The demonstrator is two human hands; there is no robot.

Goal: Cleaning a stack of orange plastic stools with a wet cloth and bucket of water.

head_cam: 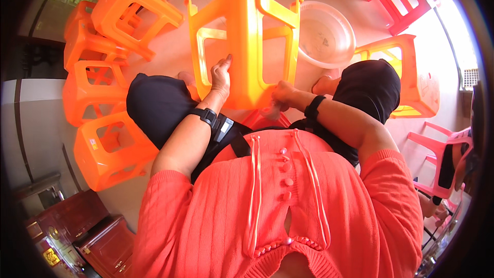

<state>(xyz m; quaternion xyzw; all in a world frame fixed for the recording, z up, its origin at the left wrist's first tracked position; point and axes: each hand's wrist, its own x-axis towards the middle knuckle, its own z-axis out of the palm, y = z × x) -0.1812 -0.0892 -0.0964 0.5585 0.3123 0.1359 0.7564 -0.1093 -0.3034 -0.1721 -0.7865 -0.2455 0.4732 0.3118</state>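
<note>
An orange plastic stool [244,46] is tipped between my knees, its seat end towards me and its legs pointing away. My left hand [221,75] grips the stool's left side, thumb up along a leg and the other fingers hidden behind the plastic. At the right corner of the seat end is my right hand [285,94], its fingers curled close against the stool. Just below that hand shows a pale, blurred thing [272,112], perhaps a cloth; whether the hand holds it is unclear. Part of a red plastic surface [266,119] shows beneath me.
Several orange stools [98,92] stand along the left. A round translucent basin [326,34] sits beyond my right knee, with another orange stool [418,77] beside that knee. Farther off are a red stool [405,2], a pink plastic chair [440,154] with a person, and dark wooden furniture [104,243].
</note>
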